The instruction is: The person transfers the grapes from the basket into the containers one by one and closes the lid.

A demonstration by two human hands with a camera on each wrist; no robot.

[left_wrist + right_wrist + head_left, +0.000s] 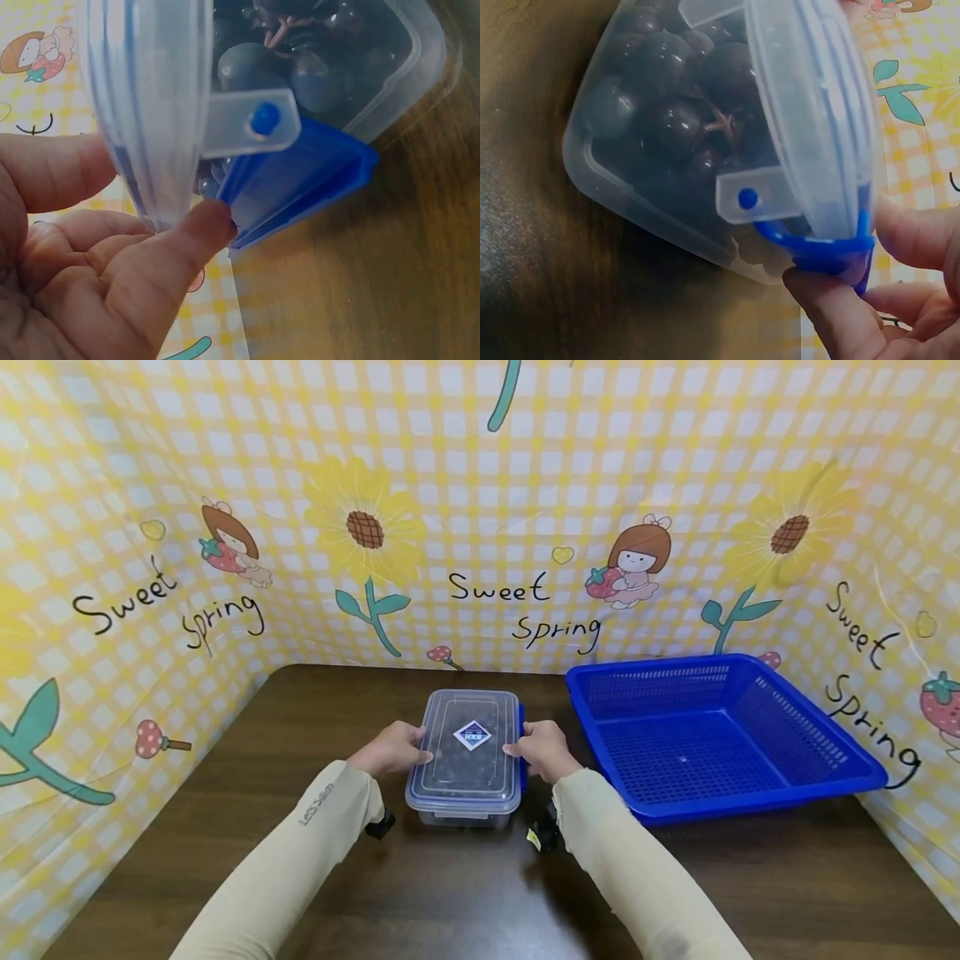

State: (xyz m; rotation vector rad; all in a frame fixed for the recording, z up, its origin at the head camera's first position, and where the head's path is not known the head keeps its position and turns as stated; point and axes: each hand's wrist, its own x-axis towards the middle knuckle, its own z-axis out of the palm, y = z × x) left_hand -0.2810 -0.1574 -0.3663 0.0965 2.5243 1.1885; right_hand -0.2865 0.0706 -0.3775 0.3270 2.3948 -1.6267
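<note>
A clear plastic food container (471, 777) with a blue-edged lid stands on the table, dark grapes (671, 127) and their stems showing through its wall. My left hand (393, 747) grips its left side, thumb on the lid's edge. Under that thumb, the left wrist view shows a fingertip against a blue latch (300, 180) that is swung outward. On the opposite side my right hand (542, 750) holds the container, thumb on top. One of its fingers presses the other blue latch (821, 251), which sits up against the lid's edge. A diamond-shaped label (472, 736) marks the lid.
To the right stands a blue plastic basket (720, 806) with slotted walls and a mesh bottom. A yellow checked cloth (480, 510) with flowers and lettering hangs round the back and sides of the brown wooden table (450, 902).
</note>
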